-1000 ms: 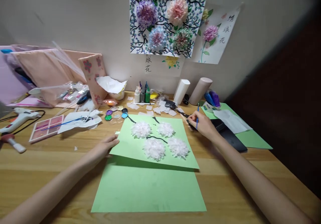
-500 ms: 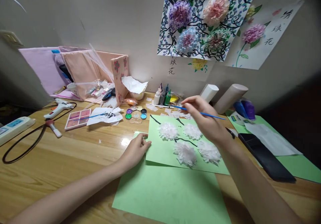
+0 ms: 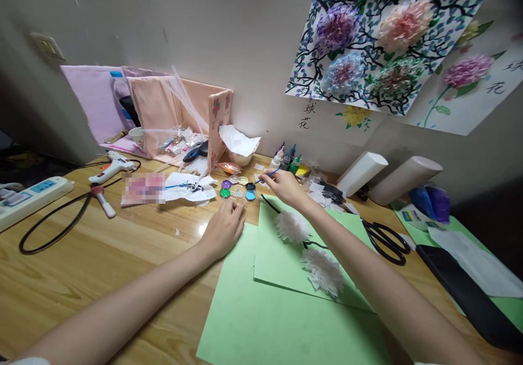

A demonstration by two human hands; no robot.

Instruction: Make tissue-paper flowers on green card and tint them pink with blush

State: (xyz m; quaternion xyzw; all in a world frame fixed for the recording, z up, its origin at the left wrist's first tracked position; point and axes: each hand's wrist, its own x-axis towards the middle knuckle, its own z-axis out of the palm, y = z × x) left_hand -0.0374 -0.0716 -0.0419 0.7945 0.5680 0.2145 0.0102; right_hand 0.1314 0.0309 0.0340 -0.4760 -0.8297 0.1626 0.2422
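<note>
My right hand (image 3: 284, 188) pinches a thin blue paintbrush (image 3: 266, 176), its tip at the black well of a flower-shaped paint palette (image 3: 238, 192). The palette also has purple, green, blue and pale wells. My left hand (image 3: 224, 227) has its fingers curled at the palette's near edge, seemingly holding it. Under my right forearm lies a green sheet (image 3: 281, 267) with black painted branches and white tissue-paper flowers (image 3: 322, 271); two flowers show and my arm covers part of the sheet. A larger green sheet (image 3: 261, 321) lies beneath it.
Black-handled scissors (image 3: 386, 239) and a black phone-like slab (image 3: 453, 289) lie at the right. Paint bottles (image 3: 286, 160) and a paper-lined bowl (image 3: 240, 147) stand behind. A glue gun (image 3: 112, 168), its looping cable and a power strip (image 3: 36, 199) are left. Flower artwork (image 3: 371, 49) hangs on the wall.
My right hand has moved the paintbrush from above the flower sheet left to the palette's black well. My left hand has left the sheet's edge for the palette. The view has turned left.
</note>
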